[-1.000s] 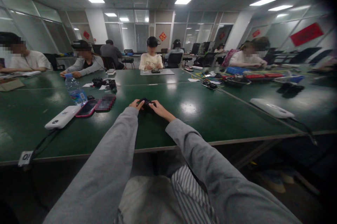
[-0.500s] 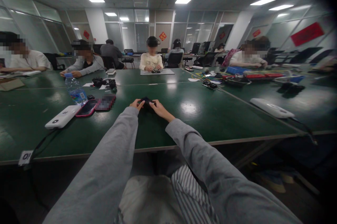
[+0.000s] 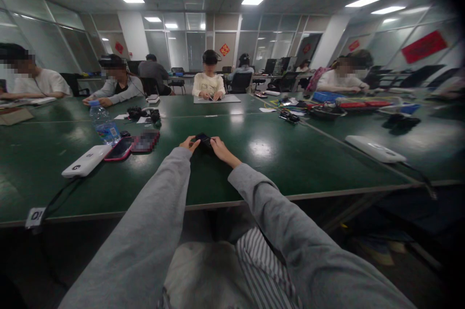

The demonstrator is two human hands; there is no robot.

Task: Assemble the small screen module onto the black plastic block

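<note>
A small black flat object [image 3: 204, 140] is between my hands, just above or on the green table [image 3: 232, 173]; it is too dark to tell its kind. My left hand [image 3: 189, 143] grips its left side, thumb across the near edge. On the right, my right hand [image 3: 220, 148] pinches the other side between thumb and fingers. Both arms reach forward in grey sleeves. To the left of my hands lie a pink-edged phone [image 3: 121, 148] and a second phone [image 3: 145, 141], partly blurred out.
A water bottle [image 3: 104, 124] stands behind a white power bank [image 3: 85, 161] with a cable. Another white power bank [image 3: 375, 149] lies at right. Black gear [image 3: 144, 114], cables [image 3: 289, 116] and a blue tray [image 3: 329, 97] lie farther off. Several people sit around the table.
The black object has turned slightly in my hands, showing more of its flat face. My right fingers have shifted a little along it. My arms stay in place.
</note>
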